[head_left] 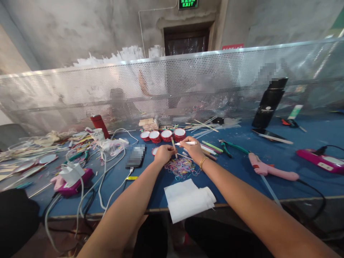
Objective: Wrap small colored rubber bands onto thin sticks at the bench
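Note:
My left hand (163,154) pinches a short wooden stick (173,147) that points up and away. My right hand (194,149), with a gold bracelet at the wrist, grips a white stick (186,143) lying level, its tip close to the wooden one. Both hands hover above a loose heap of coloured rubber bands (182,168) on the blue table (236,172). Just beyond the hands stands a row of small red-rimmed drums (162,135).
White paper (188,199) hangs over the near table edge. A phone (135,156) lies to the left, a pink glue gun (270,170) and green pliers (228,146) to the right. A black bottle (268,102) stands by the perforated metal screen (80,93). Cables and scraps crowd the left side.

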Available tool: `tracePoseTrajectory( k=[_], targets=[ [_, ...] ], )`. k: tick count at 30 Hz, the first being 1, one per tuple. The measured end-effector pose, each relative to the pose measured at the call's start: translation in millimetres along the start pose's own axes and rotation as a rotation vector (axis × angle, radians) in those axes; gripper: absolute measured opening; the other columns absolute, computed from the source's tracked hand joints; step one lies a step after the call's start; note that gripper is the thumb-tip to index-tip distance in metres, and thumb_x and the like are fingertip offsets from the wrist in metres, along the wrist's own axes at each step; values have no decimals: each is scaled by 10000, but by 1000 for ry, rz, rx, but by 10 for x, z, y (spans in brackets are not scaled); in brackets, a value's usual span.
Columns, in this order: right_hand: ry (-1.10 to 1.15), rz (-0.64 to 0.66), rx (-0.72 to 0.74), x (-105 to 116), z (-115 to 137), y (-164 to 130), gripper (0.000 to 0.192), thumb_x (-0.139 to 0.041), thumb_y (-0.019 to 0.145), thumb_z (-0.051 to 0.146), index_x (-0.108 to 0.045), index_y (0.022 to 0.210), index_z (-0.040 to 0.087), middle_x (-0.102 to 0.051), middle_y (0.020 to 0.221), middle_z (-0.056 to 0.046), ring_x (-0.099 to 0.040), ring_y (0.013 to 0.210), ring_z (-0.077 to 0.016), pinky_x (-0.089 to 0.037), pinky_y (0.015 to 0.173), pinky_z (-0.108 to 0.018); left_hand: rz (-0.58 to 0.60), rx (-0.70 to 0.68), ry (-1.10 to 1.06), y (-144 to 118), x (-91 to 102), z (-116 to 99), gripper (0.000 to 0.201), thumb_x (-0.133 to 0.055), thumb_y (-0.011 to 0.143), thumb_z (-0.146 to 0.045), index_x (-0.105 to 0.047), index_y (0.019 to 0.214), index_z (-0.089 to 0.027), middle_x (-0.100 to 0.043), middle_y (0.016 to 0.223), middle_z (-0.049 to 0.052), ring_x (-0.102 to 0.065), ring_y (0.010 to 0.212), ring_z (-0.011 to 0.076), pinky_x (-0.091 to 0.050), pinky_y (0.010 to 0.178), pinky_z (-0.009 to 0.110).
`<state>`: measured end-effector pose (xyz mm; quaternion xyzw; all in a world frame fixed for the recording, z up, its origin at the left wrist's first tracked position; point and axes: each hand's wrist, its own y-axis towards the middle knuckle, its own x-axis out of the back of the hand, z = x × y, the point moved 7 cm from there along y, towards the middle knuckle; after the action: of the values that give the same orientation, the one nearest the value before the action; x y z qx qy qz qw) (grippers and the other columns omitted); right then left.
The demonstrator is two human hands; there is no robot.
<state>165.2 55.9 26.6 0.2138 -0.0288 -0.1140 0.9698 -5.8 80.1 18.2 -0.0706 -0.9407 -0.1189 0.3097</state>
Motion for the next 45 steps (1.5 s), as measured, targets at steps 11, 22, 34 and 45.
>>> tracePoseTrajectory(
  k=[11, 22, 34, 45],
  targets=[
    [12, -7, -8, 7, -5, -2, 265, -717, 737, 484, -635, 687, 237, -728, 705, -20, -584, 618, -172, -439, 602, -295, 8, 10, 4, -10, 1, -10, 204, -752, 767, -324, -827, 903, -191, -734, 751, 2, -544, 606, 114, -353, 570, 234],
    [-14, -17, -5, 14, -5, 5, 310, -706, 746, 540, -632, 699, 243, -731, 712, -19, -589, 615, -172, -445, 589, -287, 9, 30, 10, -22, 6, -17, 175, -756, 771, -318, -823, 886, -204, -725, 738, -11, -537, 601, 111, -357, 576, 233],
    [19, -15, -7, 9, -31, 16, 283, -722, 739, 505, -633, 711, 238, -733, 705, -17, -598, 611, -172, -442, 585, -285, 15, 28, 13, -1, -9, 13, 204, -755, 766, -334, -816, 894, -188, -698, 713, -11, -511, 592, 107, -341, 566, 232],
    [-10, -8, -9, 6, 15, 1, 285, -697, 736, 520, -628, 692, 248, -737, 720, -24, -587, 611, -174, -433, 563, -283, 16, 29, -2, 3, -14, 19, 209, -749, 755, -335, -817, 886, -187, -698, 706, -12, -498, 573, 108, -339, 554, 242]
  ],
)
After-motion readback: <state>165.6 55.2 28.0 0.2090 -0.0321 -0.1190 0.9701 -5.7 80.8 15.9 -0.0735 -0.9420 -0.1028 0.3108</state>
